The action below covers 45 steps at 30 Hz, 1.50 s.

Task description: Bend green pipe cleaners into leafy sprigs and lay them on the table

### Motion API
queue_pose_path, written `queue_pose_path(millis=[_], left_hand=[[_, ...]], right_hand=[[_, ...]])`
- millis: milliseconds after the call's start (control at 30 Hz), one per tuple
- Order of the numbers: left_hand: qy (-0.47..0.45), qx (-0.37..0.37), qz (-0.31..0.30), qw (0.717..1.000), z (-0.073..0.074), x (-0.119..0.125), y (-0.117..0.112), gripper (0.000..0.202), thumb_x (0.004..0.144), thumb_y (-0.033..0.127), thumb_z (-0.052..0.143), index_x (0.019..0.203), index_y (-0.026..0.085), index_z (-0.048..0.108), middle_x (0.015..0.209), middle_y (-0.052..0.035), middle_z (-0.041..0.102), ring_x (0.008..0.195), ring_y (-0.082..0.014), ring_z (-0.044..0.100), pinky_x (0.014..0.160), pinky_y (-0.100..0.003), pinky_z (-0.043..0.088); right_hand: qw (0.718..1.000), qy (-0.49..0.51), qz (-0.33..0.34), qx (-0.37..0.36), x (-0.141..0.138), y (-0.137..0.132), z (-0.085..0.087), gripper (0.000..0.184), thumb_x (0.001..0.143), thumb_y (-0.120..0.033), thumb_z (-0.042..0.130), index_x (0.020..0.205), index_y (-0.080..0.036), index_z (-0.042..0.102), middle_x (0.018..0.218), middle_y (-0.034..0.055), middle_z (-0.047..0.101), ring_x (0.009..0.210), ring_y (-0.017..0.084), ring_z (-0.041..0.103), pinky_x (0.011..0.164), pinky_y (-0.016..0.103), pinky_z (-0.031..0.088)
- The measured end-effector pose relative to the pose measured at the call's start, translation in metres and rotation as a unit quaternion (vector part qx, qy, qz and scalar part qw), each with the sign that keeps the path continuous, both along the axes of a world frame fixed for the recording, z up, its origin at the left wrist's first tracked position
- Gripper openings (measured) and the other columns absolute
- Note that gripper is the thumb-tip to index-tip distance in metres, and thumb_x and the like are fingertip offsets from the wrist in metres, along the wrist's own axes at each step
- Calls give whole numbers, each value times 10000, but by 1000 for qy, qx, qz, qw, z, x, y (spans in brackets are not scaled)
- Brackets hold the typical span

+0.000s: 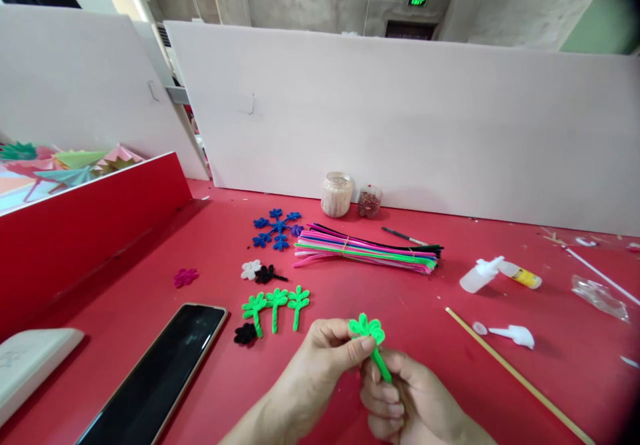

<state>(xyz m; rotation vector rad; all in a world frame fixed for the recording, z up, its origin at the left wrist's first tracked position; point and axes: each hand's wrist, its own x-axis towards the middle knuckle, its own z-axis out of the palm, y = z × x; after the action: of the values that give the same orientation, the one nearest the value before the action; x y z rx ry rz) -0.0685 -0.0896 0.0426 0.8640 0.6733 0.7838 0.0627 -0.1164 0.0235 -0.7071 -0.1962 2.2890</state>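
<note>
Between my hands is a bright green pipe-cleaner flower [369, 328] with looped petals and a short stem. My left hand [327, 355] pinches it just under the petals with thumb and fingers. Lower down, my right hand [400, 395] has its fingers curled around the stem. To the left lie several finished pieces: three green pipe-cleaner flowers [276, 305] in a row, a black flower [245, 334], a white flower [251, 270] beside a black stemmed one [266, 274], and a magenta flower [185, 278]. Farther back is a blue snowflake shape [278, 228] made of pipe cleaners.
A banded bundle of coloured pipe cleaners [367, 250] lies behind my hands, with two jars [337, 195] near the white partition [400, 118]. Glue bottles [480, 276], a white cap piece [515, 334] and a wooden stick [515, 372] are at right. A phone [160, 372] rests at left.
</note>
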Motion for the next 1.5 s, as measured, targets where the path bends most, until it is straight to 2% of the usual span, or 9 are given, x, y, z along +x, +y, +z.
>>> queue_pose_path(millis=[133, 400, 633, 767, 900, 1100, 1333, 1433, 1500], left_hand=[[8, 5, 0, 1000, 1, -1, 0, 205, 736, 253, 562, 596, 119, 630, 553, -47, 612, 521, -124, 521, 562, -253, 376], [32, 24, 9, 999, -1, -1, 3, 206, 719, 271, 583, 594, 119, 645, 556, -48, 624, 516, -120, 510, 559, -248, 363], [12, -17, 37, 999, 4, -5, 5, 239, 718, 311, 583, 562, 131, 602, 494, 19, 509, 495, -76, 425, 519, -210, 308], [57, 28, -13, 998, 11, -8, 5, 213, 679, 316, 624, 580, 131, 591, 527, 6, 560, 522, -90, 472, 533, -211, 328], [84, 55, -72, 992, 11, -8, 6, 253, 739, 341, 550, 637, 116, 605, 610, -62, 635, 569, -141, 554, 578, -251, 386], [98, 107, -94, 985, 8, -9, 7, 281, 773, 339, 504, 662, 99, 600, 623, -67, 622, 579, -143, 557, 591, -259, 413], [125, 139, -106, 977, 9, -8, 7, 294, 781, 350, 482, 661, 105, 593, 604, -55, 613, 565, -140, 550, 566, -236, 403], [103, 136, -136, 976, 11, -6, 6, 344, 803, 358, 424, 635, 106, 587, 577, -57, 597, 574, -155, 551, 592, -253, 406], [93, 129, -137, 978, 12, -5, 5, 343, 806, 345, 409, 602, 113, 558, 545, -34, 549, 559, -142, 518, 584, -245, 389]], right_hand=[[998, 44, -15, 30, -3, -3, -5, 245, 619, -327, 644, 548, -127, 521, 373, -80, 375, 322, 20, 240, 372, 154, 176], [998, 5, -58, 39, -3, -4, -5, 291, 573, -351, 692, 562, -136, 496, 402, -85, 375, 329, 10, 239, 380, 149, 172], [997, 71, -12, 13, -1, -2, -4, 222, 644, -274, 634, 531, -119, 523, 375, -83, 380, 311, 7, 219, 367, 137, 183], [996, 84, 12, -1, -1, -2, -4, 211, 627, -267, 641, 530, -115, 532, 354, -87, 373, 301, 8, 216, 359, 129, 183], [997, 77, 23, -3, -1, -3, -5, 230, 635, -286, 625, 519, -113, 526, 348, -86, 376, 295, 8, 217, 355, 128, 191], [997, 71, 42, 4, 1, -3, -7, 229, 627, -296, 621, 528, -119, 517, 352, -85, 382, 293, 9, 226, 356, 132, 191], [995, 18, -25, 91, -2, -7, -11, 198, 642, -277, 599, 548, -153, 477, 396, -87, 357, 324, 20, 223, 375, 161, 181], [978, -89, -57, 180, -2, -6, -8, 187, 668, -289, 547, 557, -157, 474, 389, -82, 335, 348, 39, 218, 388, 192, 183], [949, -187, -53, 248, 1, -4, -3, 184, 695, -293, 505, 578, -159, 460, 424, -72, 328, 395, 56, 233, 411, 205, 195]])
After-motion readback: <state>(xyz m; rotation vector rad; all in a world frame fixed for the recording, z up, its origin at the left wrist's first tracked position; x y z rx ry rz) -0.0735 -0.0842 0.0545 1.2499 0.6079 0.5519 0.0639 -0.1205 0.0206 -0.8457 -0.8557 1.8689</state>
